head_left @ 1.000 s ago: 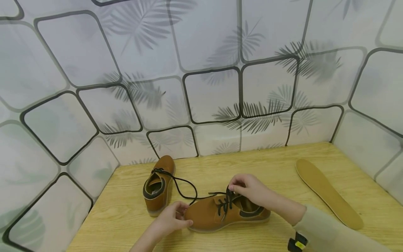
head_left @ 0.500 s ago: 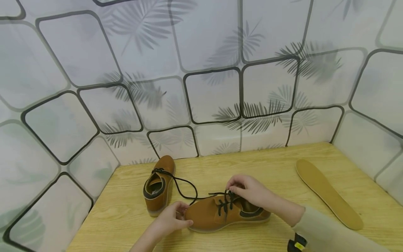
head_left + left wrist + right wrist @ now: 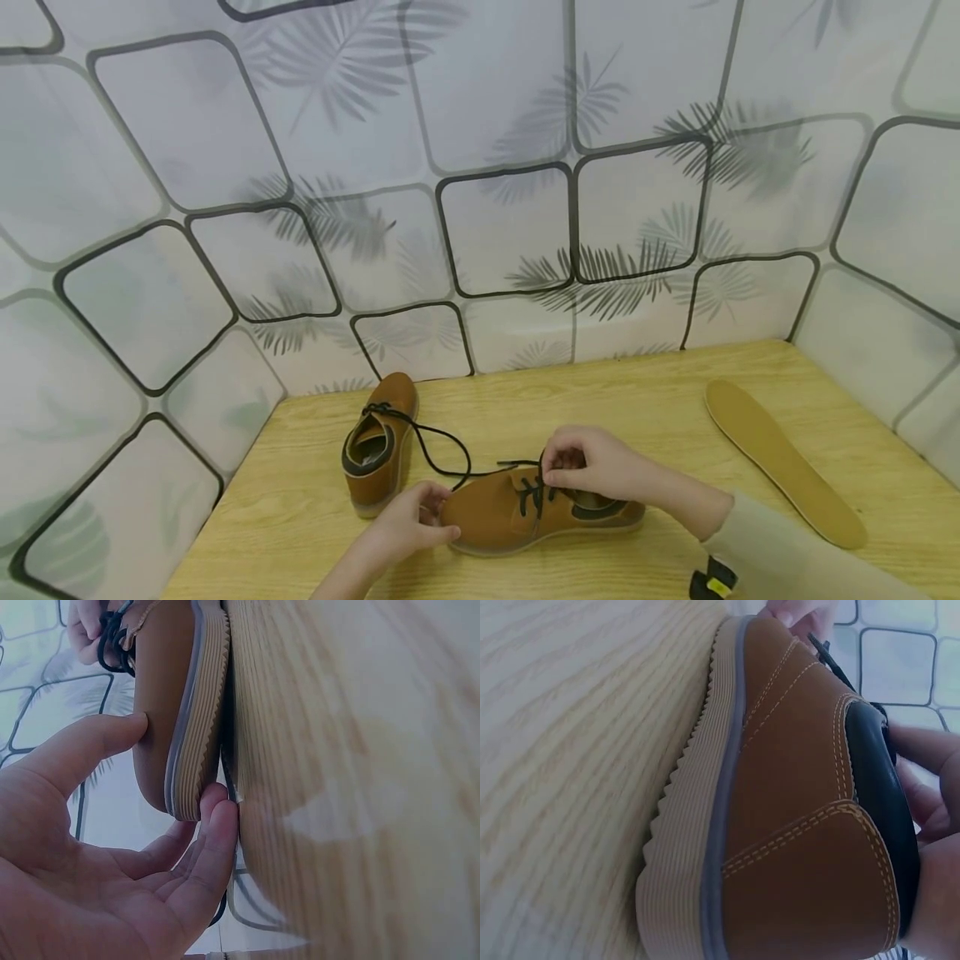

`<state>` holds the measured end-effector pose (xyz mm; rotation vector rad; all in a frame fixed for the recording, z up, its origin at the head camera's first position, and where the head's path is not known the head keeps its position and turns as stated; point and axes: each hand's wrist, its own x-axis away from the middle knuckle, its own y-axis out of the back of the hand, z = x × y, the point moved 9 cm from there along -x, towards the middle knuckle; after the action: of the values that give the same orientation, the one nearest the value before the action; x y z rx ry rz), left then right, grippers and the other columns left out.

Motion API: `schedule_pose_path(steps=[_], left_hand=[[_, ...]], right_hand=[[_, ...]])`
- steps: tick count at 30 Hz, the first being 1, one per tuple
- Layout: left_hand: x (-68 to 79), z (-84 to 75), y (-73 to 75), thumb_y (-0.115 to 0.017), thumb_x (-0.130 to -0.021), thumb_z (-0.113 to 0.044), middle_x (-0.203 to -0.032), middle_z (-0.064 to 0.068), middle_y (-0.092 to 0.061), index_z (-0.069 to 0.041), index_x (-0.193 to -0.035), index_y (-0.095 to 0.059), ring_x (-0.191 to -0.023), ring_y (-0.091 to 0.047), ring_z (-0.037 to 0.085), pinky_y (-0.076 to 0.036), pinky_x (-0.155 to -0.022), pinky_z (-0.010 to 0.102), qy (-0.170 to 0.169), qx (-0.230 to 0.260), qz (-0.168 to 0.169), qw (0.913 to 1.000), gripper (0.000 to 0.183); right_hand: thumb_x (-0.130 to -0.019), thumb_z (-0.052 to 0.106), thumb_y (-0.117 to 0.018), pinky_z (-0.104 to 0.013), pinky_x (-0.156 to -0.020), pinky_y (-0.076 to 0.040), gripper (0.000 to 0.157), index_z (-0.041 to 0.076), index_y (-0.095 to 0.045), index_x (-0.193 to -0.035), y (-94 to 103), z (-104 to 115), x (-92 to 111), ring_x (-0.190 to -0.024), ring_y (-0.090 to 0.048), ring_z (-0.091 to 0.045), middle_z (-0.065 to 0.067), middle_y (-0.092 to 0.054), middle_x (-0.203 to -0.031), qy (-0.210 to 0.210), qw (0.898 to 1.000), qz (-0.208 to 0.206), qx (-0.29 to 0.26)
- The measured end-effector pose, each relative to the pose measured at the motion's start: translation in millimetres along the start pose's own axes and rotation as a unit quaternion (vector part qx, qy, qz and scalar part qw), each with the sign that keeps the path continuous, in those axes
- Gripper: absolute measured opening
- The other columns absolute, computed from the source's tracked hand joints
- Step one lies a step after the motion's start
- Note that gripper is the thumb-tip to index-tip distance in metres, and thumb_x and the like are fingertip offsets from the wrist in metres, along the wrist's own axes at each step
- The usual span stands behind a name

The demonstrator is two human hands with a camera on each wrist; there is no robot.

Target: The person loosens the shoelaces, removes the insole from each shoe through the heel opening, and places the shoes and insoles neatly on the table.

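A brown lace-up shoe lies on the table, toe to the left, its ridged sole showing in the left wrist view. My left hand holds the toe, with the thumb on the upper and the fingers by the sole's front edge. Over the shoe's opening, my right hand pinches the black shoelace at the top of the lacing. Its fingertips partly hide the lace. In the right wrist view, the brown heel with a black padded collar fills the middle.
Behind my left hand stands a second brown shoe, toe pointing away. Its long black lace loops across to the held shoe. A tan insole lies at the right of the wooden table. Patterned sheeting rises around it.
My right hand has shifted slightly down and right at the top of the lacing, and its fingertips have turned lower. The left hand stays at the toe.
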<state>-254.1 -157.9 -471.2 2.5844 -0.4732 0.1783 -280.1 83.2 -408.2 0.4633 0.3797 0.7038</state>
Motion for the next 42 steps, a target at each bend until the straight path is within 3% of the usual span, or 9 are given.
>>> schedule_pose_path(steps=[12, 21, 29, 36, 42], left_hand=[[0.0, 0.0, 0.0, -0.082, -0.09, -0.004, -0.109, 0.01, -0.062, 0.006, -0.127, -0.061, -0.092, -0.06, 0.017, -0.051, -0.073, 0.026, -0.003, -0.005, -0.002, 1.0, 0.043], [-0.5, 1.5, -1.9, -0.081, -0.091, -0.005, -0.109, 0.01, -0.061, 0.005, -0.128, -0.061, -0.093, -0.06, 0.017, -0.052, -0.073, 0.028, 0.002, -0.001, 0.003, 1.0, 0.043], [-0.4, 2.5, -2.1, -0.08, -0.091, -0.004, -0.108, 0.009, -0.061, 0.005, -0.129, -0.061, -0.093, -0.06, 0.017, -0.052, -0.074, 0.029, 0.007, 0.006, 0.003, 1.0, 0.043], [-0.8, 2.5, -1.5, -0.08, -0.091, -0.004, -0.107, 0.009, -0.06, 0.005, -0.128, -0.061, -0.093, -0.06, 0.017, -0.052, -0.074, 0.03, 0.007, 0.008, 0.004, 0.9999, 0.042], [-0.8, 2.1, -1.1, -0.08, -0.091, -0.004, -0.106, 0.009, -0.061, 0.005, -0.127, -0.061, -0.092, -0.06, 0.016, -0.051, -0.073, 0.029, 0.005, 0.006, 0.005, 1.0, 0.042]], right_hand=[[-0.105, 0.016, -0.068, -0.023, -0.075, -0.054, 0.011, 0.006, -0.07, -0.1, 8.3, -6, 0, -0.082, -0.061, -0.005, -0.005, -0.07, -0.095, -0.05, 0.996, -0.065, -0.022], [-0.108, 0.016, -0.064, -0.024, -0.079, -0.055, 0.018, -0.002, -0.067, -0.107, 16.0, -13, 1, -0.088, -0.063, -0.007, -0.008, -0.068, -0.1, -0.076, 0.989, -0.095, -0.08], [-0.107, 0.018, -0.065, -0.024, -0.074, -0.053, 0.014, 0.006, -0.072, -0.102, 7.3, -4, -1, -0.082, -0.061, -0.004, -0.005, -0.07, -0.097, -0.035, 0.998, -0.042, -0.017], [-0.096, 0.017, -0.08, -0.022, -0.068, -0.049, 0.013, 0.006, -0.072, -0.099, 0.8, -5, -1, -0.075, -0.054, -0.003, 0.002, -0.064, -0.087, -0.02, 0.999, 0.015, -0.039], [-0.098, 0.013, -0.077, -0.023, -0.066, -0.05, 0.012, 0.003, -0.071, -0.097, 0.2, -4, -1, -0.073, -0.056, -0.003, -0.003, -0.069, -0.088, -0.018, 0.998, 0.024, -0.052]])
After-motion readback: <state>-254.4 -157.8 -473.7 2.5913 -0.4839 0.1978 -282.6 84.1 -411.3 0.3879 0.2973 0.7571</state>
